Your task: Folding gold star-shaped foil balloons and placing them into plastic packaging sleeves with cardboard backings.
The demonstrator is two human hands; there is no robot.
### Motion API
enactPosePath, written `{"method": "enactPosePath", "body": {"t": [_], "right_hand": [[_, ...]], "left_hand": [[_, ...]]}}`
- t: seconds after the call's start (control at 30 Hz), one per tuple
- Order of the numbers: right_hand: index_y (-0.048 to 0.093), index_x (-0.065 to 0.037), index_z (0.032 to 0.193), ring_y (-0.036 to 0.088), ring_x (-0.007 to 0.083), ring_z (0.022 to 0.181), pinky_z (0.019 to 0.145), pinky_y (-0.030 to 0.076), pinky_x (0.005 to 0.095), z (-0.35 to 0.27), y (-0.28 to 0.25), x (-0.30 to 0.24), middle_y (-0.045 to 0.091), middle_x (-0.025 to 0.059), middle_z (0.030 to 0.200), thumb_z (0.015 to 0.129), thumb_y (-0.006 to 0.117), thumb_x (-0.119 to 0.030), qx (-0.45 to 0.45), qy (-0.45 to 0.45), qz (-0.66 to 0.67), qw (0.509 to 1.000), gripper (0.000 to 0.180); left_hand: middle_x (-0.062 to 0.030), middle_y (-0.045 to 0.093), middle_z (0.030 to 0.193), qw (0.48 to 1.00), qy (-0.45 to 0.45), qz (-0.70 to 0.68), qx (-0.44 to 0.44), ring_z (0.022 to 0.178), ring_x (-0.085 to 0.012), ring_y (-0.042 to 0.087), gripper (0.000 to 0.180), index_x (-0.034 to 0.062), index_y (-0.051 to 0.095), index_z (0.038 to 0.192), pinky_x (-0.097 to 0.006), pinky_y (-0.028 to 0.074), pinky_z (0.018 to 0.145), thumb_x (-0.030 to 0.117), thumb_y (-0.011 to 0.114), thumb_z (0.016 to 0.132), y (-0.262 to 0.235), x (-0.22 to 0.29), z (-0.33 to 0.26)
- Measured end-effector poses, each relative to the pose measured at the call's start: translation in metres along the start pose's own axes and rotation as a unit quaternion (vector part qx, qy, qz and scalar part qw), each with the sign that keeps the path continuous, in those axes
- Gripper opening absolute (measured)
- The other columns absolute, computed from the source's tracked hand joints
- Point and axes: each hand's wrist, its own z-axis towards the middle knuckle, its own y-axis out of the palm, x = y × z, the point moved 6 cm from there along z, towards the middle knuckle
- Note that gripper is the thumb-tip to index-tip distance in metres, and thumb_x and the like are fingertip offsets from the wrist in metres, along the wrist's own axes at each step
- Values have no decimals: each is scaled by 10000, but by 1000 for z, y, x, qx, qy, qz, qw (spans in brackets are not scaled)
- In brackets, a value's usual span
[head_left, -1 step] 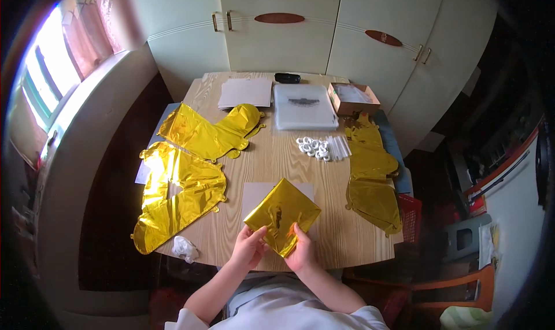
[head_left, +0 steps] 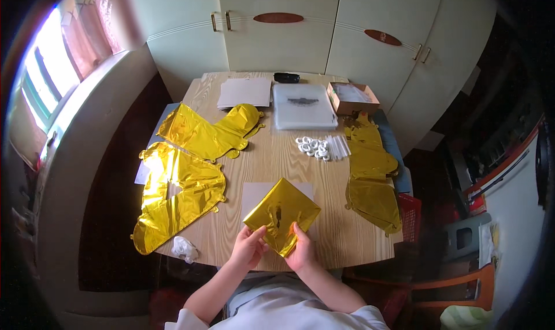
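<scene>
Both hands grip a folded gold foil balloon (head_left: 281, 211), a flat shiny square turned corner-up above the near edge of the table. My left hand (head_left: 250, 246) pinches its lower left edge, thumb on top. My right hand (head_left: 301, 249) has its lower right edge, the thumb likewise lying on the foil and the fingers hidden beneath. Under the balloon a pale card sheet (head_left: 252, 195) rests on the wood, partly covered. Unfolded gold foil balloons lie flat at the left, one far (head_left: 211, 134) and one near (head_left: 182, 188). More gold foil (head_left: 373, 180) is spread along the right side.
White ribbon rolls (head_left: 312, 148) and clear tubes (head_left: 338, 147) sit right of centre. Behind are a stack of card (head_left: 245, 93), a pile of clear plastic bags (head_left: 304, 119), an open box (head_left: 354, 106) and a black item (head_left: 287, 77). Crumpled white material (head_left: 184, 249) lies at the near left edge.
</scene>
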Motion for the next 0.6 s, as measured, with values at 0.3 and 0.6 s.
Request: {"method": "enactPosePath", "body": {"t": [0.3, 0.6], "right_hand": [[476, -83, 1325, 551, 251, 1183, 1014, 441, 411, 26, -20, -58, 563, 98, 1288, 967, 563, -234, 17, -137, -343, 929, 398], [564, -51, 1267, 487, 255, 1271, 1112, 300, 526, 43, 18, -99, 532, 140, 1347, 920, 582, -322, -177, -355, -895, 203, 441]], "left_hand": [[-76, 639, 1057, 996, 4, 74, 42, 920, -187, 660, 243, 48, 516, 1183, -367, 589, 769, 63, 565, 945, -17, 31, -3], [-95, 656, 1076, 981, 15, 173, 89, 910, -191, 678, 238, 31, 534, 1191, -360, 584, 745, 59, 542, 955, -60, 66, -1]]}}
